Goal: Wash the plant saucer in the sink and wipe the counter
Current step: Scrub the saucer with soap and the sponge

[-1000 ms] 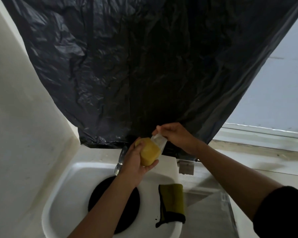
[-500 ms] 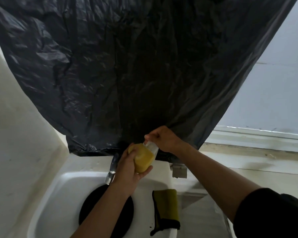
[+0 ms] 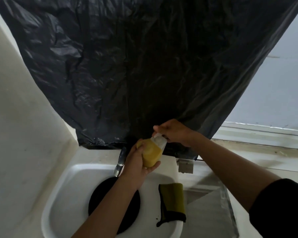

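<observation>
A round black plant saucer [image 3: 100, 200] lies flat in the white sink [image 3: 58, 194], partly hidden by my left forearm. Above the sink my left hand [image 3: 136, 166] grips a yellow soap bottle [image 3: 151, 154], tilted with its top up and to the right. My right hand [image 3: 174, 133] pinches the bottle's clear cap [image 3: 159, 140]. An olive-green cloth [image 3: 172, 202] with a dark border hangs over the sink's right rim.
A metal tap [image 3: 120, 162] juts over the sink's back edge. Black plastic sheeting [image 3: 136, 69] hangs down behind the sink. A clear plastic tray [image 3: 213, 210] sits on the counter [image 3: 248, 162] to the right. A pale wall [image 3: 24, 134] stands close on the left.
Both hands keep their hold on the bottle and cap. The bottle's place over the sink stays about the same; the view itself shifts slightly.
</observation>
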